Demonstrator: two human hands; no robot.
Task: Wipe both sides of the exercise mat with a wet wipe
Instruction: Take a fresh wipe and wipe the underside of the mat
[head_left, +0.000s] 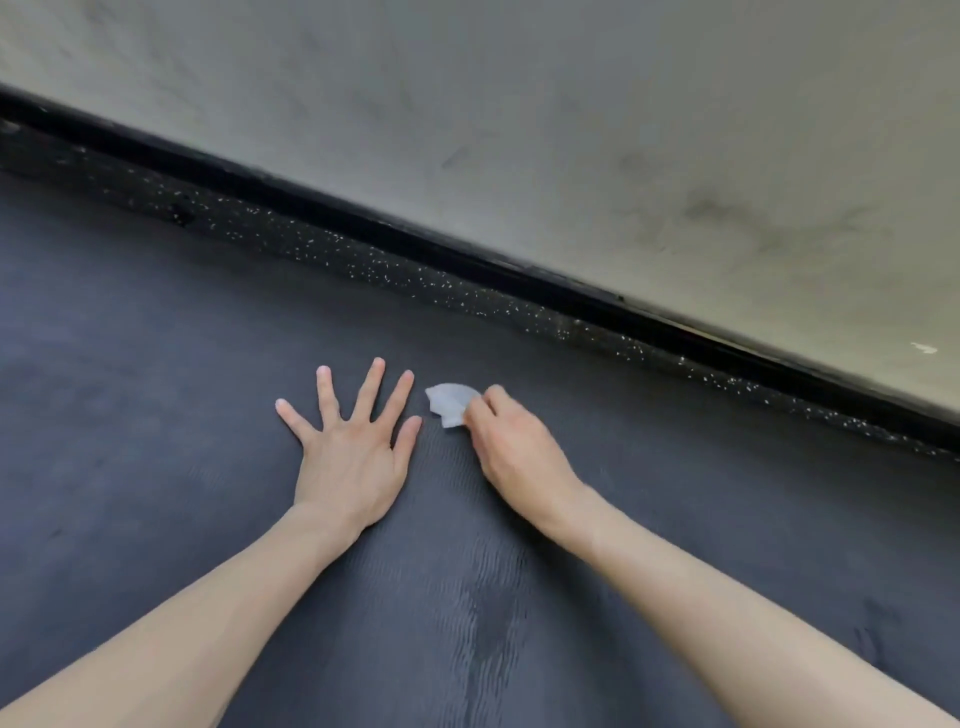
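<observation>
A dark grey ribbed exercise mat (156, 415) lies flat and fills the lower part of the view. My left hand (350, 452) presses flat on it with the fingers spread wide. Just to its right, my right hand (511, 452) pinches a small crumpled white wet wipe (449, 402) against the mat; the wipe sticks out past the fingertips. A darker damp-looking streak (488, 623) runs down the mat between my forearms.
Beyond the mat's far edge runs a strip of black speckled rubber floor (415, 280). Behind it a black baseboard (467, 254) meets a smudged pale wall (623, 130), slanting from upper left to lower right.
</observation>
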